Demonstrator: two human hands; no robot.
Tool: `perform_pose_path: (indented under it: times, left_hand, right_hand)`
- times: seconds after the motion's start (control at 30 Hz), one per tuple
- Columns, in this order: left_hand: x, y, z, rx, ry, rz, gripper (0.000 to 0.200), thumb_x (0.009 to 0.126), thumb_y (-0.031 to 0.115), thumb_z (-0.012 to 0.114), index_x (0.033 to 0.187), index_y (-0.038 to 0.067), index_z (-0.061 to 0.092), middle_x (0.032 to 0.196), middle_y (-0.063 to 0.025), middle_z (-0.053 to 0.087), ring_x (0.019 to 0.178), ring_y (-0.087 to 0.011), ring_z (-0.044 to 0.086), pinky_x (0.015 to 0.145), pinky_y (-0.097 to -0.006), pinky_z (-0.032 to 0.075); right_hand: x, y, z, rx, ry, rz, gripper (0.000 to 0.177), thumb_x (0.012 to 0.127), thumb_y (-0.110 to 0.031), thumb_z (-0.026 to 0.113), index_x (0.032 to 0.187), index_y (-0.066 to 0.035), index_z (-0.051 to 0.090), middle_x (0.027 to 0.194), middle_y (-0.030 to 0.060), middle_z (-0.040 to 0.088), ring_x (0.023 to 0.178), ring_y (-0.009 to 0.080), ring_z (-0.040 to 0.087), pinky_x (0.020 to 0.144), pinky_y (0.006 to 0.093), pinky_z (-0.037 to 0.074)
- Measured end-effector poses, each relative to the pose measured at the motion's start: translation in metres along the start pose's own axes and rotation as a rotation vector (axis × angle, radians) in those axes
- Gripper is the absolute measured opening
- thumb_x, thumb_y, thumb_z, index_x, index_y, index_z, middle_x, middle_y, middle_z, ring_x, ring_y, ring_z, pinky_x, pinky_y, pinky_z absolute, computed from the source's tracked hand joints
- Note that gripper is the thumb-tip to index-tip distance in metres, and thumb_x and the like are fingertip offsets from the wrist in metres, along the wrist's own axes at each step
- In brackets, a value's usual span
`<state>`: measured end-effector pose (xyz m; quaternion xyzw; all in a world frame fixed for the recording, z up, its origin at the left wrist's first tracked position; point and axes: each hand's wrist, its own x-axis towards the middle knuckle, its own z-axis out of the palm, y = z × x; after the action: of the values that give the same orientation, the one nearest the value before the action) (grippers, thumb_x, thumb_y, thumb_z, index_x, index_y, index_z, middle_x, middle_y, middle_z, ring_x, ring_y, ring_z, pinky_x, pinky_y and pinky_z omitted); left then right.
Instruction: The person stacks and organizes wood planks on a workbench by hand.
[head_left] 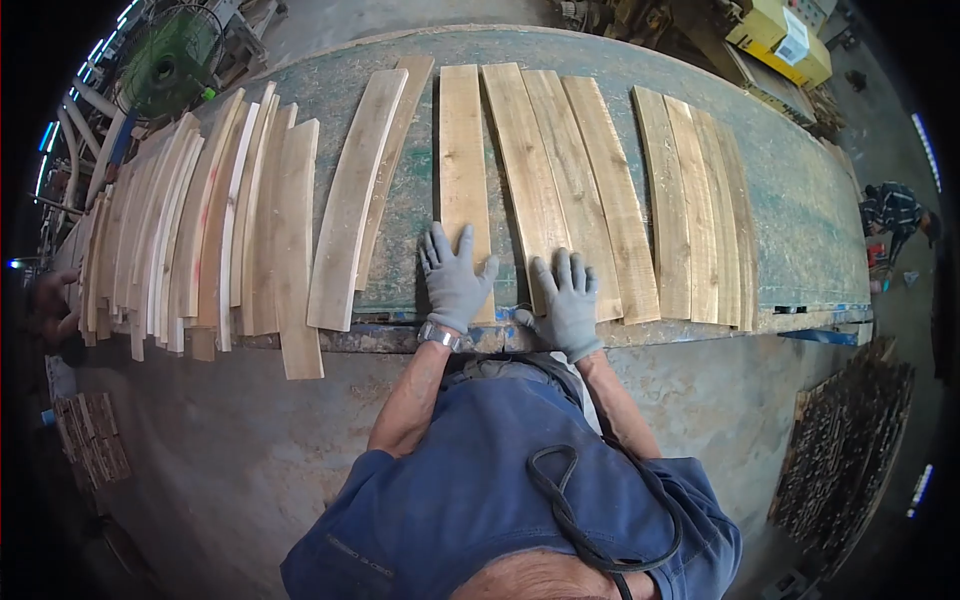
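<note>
Your left hand (455, 280) flat on single plank (465, 160), right hand (568, 300) on neighbouring plank (522, 170); fingers spread, gripping nothing. Press evenly; set ends flush at near edge of bench (800, 230).

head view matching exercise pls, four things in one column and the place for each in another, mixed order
1 left hand
2 right hand
3 fan
4 overlapping plank pile

a left end of the bench
b flat on the group of three planks
c flat on the single plank
d beyond the bench, upper left

Pairs: 1-c, 2-b, 3-d, 4-a
</note>
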<state>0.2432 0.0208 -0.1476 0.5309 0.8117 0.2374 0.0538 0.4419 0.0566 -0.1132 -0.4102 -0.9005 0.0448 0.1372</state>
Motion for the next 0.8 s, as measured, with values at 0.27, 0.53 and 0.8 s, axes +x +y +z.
perform_pose_path:
  times: [0.27, 0.53, 0.8]
  left_hand:
    - [0.011, 0.021, -0.051, 0.215, -0.255, -0.147, 0.095, 0.07, 0.052, 0.072, 0.147, 0.008, 0.037, 0.143, -0.0295, 0.032, 0.124, -0.044, 0.04, 0.102, -0.051, 0.037]
    - [0.019, -0.039, -0.08, -0.757, -0.226, -0.204, 0.069, 0.072, 0.019, 0.062, 0.135, -0.003, 0.047, 0.095, -0.0196, 0.069, 0.085, -0.0327, 0.066, 0.078, -0.0383, 0.051]
    - [0.029, -0.047, -0.028, -0.263, 0.069, -0.008, 0.077, 0.085, 0.048, 0.063, 0.143, 0.003, 0.04, 0.141, -0.0285, 0.043, 0.13, -0.0428, 0.043, 0.109, -0.0503, 0.033]
  right_hand:
    - [0.026, -0.009, -0.02, 0.263, -0.275, 0.206, 0.072, 0.073, -0.006, 0.064, 0.138, 0.007, 0.036, 0.124, 0.0284, 0.049, 0.112, 0.0455, 0.051, 0.097, 0.0449, 0.044]
    - [-0.012, 0.014, -0.03, 1.411, -0.214, 0.323, 0.067, 0.081, 0.0, 0.058, 0.143, 0.008, 0.034, 0.14, 0.0205, 0.049, 0.129, 0.0276, 0.048, 0.107, 0.0374, 0.039]
    - [-0.03, 0.089, -0.016, 0.06, 0.258, 0.407, 0.066, 0.084, -0.036, 0.07, 0.136, -0.003, 0.049, 0.139, 0.0284, 0.045, 0.128, 0.0419, 0.044, 0.105, 0.0489, 0.035]
